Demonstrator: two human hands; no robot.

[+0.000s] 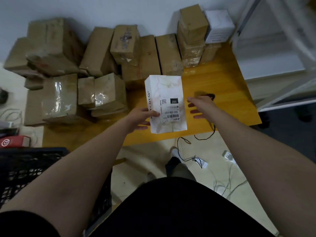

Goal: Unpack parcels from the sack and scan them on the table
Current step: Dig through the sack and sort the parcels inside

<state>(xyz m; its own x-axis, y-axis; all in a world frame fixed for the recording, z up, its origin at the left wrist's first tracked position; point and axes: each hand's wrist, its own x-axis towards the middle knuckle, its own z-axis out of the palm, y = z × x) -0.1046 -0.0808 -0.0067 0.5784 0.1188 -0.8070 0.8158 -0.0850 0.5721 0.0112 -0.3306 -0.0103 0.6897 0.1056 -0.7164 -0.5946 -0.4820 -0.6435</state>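
White parcel point(165, 103): held just above the yellow counter point(222, 86) near its front edge, broad face up; long axis runs away from the person, far end leaning slightly left
Shipping label point(169, 108): faces up on the parcel's near half; its "032" print reads upside down from here, so the label's top points back towards the person
Left hand point(140, 117): grips the parcel's near left edge, thumb on top, fingers underneath
Right hand point(201, 106): open with fingers spread, just right of the parcel and not touching it
Dark object point(207, 96): on the counter beyond the right hand, too blurred to identify
Black cable point(205, 137): drops over the counter's front edge to the floor
Cardboard boxes point(102, 53): piled across the far and left counter; nearest ones sit just beyond the parcel's far end
Small white box point(219, 24): beside the tall brown stack at far right
Black crate point(25, 168): low left beside the person, a red box point(13, 141) just beyond it
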